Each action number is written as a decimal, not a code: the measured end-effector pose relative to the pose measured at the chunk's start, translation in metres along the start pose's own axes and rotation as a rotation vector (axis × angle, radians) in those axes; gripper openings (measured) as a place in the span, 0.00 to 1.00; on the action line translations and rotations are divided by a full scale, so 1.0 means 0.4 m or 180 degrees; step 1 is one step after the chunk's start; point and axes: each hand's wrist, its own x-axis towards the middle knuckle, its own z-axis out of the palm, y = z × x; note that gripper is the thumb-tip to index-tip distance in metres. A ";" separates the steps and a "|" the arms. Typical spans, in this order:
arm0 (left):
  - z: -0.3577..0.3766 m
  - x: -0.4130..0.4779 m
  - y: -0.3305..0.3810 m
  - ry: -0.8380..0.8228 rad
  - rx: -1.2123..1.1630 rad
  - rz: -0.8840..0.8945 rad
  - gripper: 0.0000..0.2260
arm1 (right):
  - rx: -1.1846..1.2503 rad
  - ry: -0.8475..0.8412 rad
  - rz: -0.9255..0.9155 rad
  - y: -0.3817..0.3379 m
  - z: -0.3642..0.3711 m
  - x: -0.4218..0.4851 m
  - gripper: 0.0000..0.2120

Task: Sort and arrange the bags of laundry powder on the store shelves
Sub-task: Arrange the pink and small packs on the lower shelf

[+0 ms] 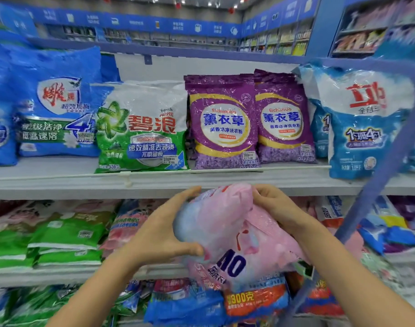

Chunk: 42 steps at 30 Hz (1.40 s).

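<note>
A pink bag of laundry powder point(227, 234) with blue lettering is held in front of the shelves, below the upper shelf's edge. My left hand point(161, 230) grips its left side, thumb underneath. My right hand point(274, 206) pinches its top right corner. On the upper shelf point(154, 180) stand a blue bag point(57, 107), a green and white bag point(142, 128), two purple bags point(223, 123) point(284, 121) and a light blue and white bag point(362, 123). The lower part of the pink bag overlaps bags behind it.
Green bags point(64, 239) lie stacked on the middle shelf at left, pink ones point(121, 223) beside them. Blue and orange bags point(256, 300) fill the bottom shelf. Mixed bags point(390, 230) pile up at right. A blue curved bar point(390, 166) crosses the right side. More shelves line the far walls.
</note>
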 end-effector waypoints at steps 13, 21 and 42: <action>-0.059 -0.041 0.139 0.1010 0.0462 0.1383 0.22 | -0.0193 -0.0258 0.0004 -0.060 0.173 -0.025 0.13; -0.106 -0.017 0.187 0.1686 -0.0119 0.1031 0.09 | -0.1007 0.0015 -0.0669 -0.072 0.211 -0.074 0.16; -0.227 -0.036 0.189 0.2266 -0.1573 0.0431 0.04 | 0.0485 0.1064 -0.0711 0.002 0.196 -0.070 0.14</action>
